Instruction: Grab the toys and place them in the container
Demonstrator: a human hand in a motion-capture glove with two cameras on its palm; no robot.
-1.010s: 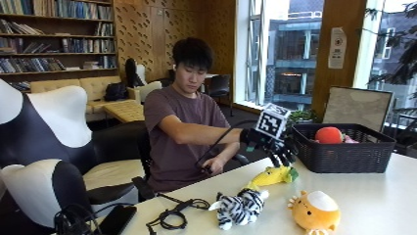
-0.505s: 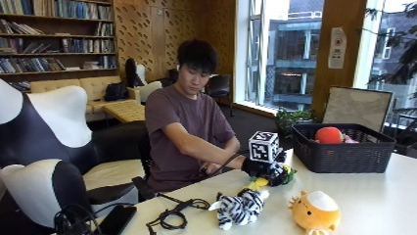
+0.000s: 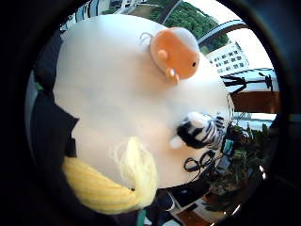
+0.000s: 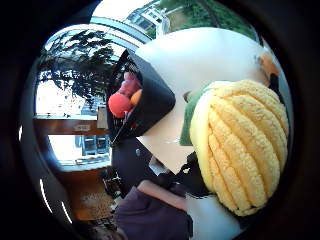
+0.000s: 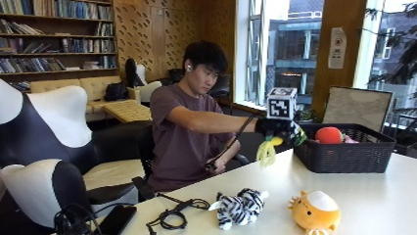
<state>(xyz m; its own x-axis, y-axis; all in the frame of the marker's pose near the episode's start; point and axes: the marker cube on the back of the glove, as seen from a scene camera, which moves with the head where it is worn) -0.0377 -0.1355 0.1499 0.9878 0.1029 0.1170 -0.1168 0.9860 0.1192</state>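
Right hand (image 5: 279,128) grips corn toy (image 5: 267,150); basket (image 5: 345,156) beside.

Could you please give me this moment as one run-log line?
right hand: holds yellow corn toy, lifted beside black basket | on table: zebra toy, orange toy | in basket: red ball

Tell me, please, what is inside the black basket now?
Inside the black basket a red ball-like toy shows above the rim, with something pink beside it. The wall covers everything lower, so what else lies inside cannot be seen.
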